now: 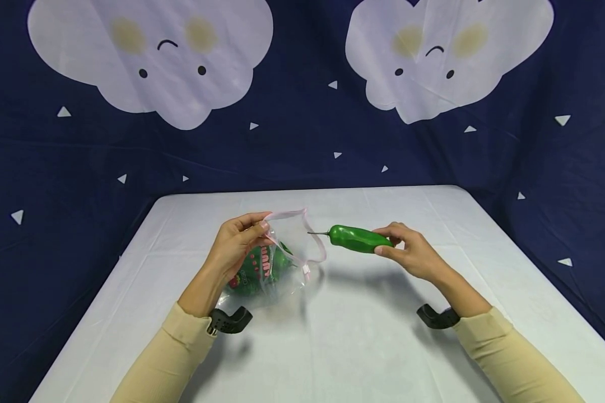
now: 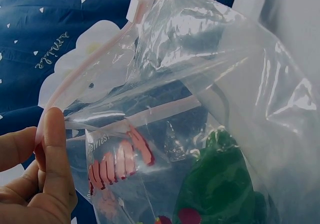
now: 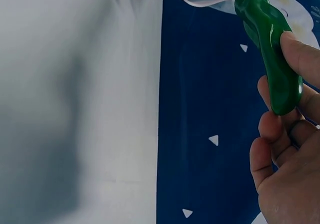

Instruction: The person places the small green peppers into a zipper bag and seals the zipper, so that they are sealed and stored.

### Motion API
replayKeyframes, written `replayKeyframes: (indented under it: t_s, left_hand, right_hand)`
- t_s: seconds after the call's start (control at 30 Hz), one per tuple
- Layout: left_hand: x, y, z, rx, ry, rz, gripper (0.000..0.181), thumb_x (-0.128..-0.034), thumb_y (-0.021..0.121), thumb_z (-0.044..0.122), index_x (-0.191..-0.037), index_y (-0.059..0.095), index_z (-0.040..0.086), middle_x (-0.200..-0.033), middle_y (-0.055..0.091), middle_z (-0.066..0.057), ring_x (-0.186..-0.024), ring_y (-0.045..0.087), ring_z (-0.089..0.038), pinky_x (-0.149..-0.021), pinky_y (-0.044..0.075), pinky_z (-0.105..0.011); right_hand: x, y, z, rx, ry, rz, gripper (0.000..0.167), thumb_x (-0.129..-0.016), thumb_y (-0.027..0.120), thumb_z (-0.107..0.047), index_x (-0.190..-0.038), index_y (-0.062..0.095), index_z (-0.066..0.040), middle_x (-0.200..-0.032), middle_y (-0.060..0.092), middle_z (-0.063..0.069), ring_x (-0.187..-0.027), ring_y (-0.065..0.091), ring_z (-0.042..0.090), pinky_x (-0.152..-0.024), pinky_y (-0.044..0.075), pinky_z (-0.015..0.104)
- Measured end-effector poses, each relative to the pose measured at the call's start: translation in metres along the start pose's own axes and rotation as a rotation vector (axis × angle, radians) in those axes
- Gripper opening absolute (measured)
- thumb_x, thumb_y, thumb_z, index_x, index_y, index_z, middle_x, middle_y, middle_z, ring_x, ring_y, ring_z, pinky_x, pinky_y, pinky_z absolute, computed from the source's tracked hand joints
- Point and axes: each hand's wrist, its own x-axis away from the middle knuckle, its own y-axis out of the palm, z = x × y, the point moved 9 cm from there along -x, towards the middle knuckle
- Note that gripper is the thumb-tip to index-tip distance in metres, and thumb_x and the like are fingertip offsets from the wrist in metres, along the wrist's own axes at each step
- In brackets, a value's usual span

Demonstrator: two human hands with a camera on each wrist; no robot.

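My left hand (image 1: 243, 239) pinches the pink-edged rim of a clear zip bag (image 1: 287, 280) between thumb and fingers. The bag's mouth gapes toward the right, and a white slider sits on its pink zip. Something green shows through the printed plastic in the left wrist view, a green pepper (image 2: 220, 184) by its look. In my right hand (image 1: 408, 252) is another green pepper (image 1: 358, 239), glossy and long, gripped at its blunt end by thumb and fingers. Its thin stem points left, at the bag's opening; the pepper's body is still outside the bag.
A white cloth covers the table (image 1: 363, 347). Behind it hangs a dark blue curtain (image 1: 292, 157) printed with white clouds and small triangles. Each wrist carries a black camera mount (image 1: 230, 320).
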Motion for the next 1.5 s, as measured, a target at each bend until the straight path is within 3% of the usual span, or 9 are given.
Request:
replayKeyframes:
  t_s: [0.37,0.83,1.5]
  left_hand:
    - [0.001,0.001,0.000,0.013,0.006,-0.011,0.040,-0.0934,0.055,0.004,-0.128,0.046,-0.014,-0.093,0.060,-0.005,-0.072,0.063,-0.009,-0.072,0.060,-0.021]
    - [0.001,0.001,0.000,0.021,0.017,-0.010,0.039,-0.0937,0.054,0.001,-0.127,0.045,-0.016,-0.089,0.061,0.000,-0.071,0.063,-0.009,-0.071,0.060,-0.020]
    - [0.001,0.002,0.001,0.016,0.011,-0.016,0.039,-0.0941,0.054,0.003,-0.128,0.046,-0.015,-0.091,0.059,-0.003,-0.072,0.063,-0.009,-0.071,0.060,-0.020]
  right_hand:
    - [-0.007,0.011,-0.017,-0.004,-0.055,0.009,0.034,-0.084,0.071,-0.024,-0.116,0.065,-0.016,-0.095,0.061,-0.004,-0.079,0.051,0.011,-0.065,0.044,0.022]
    - [-0.020,0.025,-0.031,0.009,-0.044,-0.005,0.035,-0.083,0.072,-0.026,-0.116,0.066,-0.016,-0.094,0.063,0.000,-0.080,0.049,0.015,-0.068,0.042,0.023]
    - [-0.037,0.047,-0.047,0.026,-0.024,-0.034,0.032,-0.083,0.072,-0.023,-0.114,0.067,-0.013,-0.089,0.060,-0.001,-0.068,0.044,0.014,-0.054,0.039,0.021]
